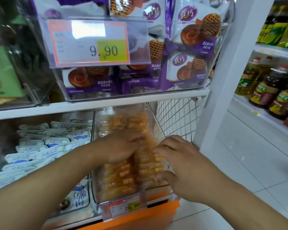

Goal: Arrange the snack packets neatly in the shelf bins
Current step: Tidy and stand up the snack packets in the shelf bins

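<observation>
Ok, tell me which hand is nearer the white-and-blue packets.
Left. The left hand lies on the orange packets beside the white-and-blue packets; the right hand is farther right.

White shelf (96, 103) under clear bins (106, 95) of snack packets (90, 82)

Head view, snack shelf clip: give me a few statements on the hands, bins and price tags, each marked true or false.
1. Both hands, the left hand and the right hand, are on the orange packets. True.
2. The orange packets lie in the upper bin. False: they are in the lower clear bin; the upper bin holds purple packets.
3. The lower bin's price tag reads 29.90. True.
4. The white-and-blue packets lie to the right of the orange ones. False: to their left.
5. Oil bottles stand on the shelf at right. True.
</observation>
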{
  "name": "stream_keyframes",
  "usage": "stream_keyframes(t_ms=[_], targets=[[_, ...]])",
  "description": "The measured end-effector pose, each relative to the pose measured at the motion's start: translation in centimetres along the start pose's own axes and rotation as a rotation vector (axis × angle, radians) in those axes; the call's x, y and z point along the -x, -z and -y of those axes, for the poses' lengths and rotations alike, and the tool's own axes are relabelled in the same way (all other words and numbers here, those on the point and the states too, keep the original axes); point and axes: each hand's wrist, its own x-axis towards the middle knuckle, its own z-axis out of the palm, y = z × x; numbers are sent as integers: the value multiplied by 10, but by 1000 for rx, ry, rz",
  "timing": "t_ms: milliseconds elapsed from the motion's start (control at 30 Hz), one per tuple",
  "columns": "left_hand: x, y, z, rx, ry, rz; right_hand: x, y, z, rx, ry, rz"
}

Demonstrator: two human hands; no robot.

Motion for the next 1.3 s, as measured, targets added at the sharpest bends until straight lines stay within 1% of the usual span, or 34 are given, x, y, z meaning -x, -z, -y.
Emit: stream_keyframes(t_ms=[100, 200, 333, 400, 567, 667, 800, 967, 1067, 1300], targets=[[-7, 2, 1, -46, -30, -18, -4, -7, 1, 24, -31, -24], [-13, 4, 5, -2, 1, 3, -6, -7, 1, 28, -39, -22], [-17, 8, 4, 19, -2, -31, -7, -7, 1, 35, -42, -17], [-18, 8, 4, 42, 13, -47, -8, -7, 2, 34, -33, -16], [-25, 5, 0, -12, 114, -24, -7, -6, 3, 47, -21, 38], [-33, 2, 6, 15, 99, -57, -8, -7, 2, 73, -16, 41], [-31, 2, 4, 55, 67, -54, -7, -6, 2, 56, -18, 62], [-31, 2, 11, 135, 89, -74, -9, -3, 5, 91, 7, 102], [-34, 1, 11, 148, 67, -66, -10, -2, 6, 115, 6, 93], [-29, 10, 3, 150, 102, -39, -18, -5, 5, 163, 1, 101]])
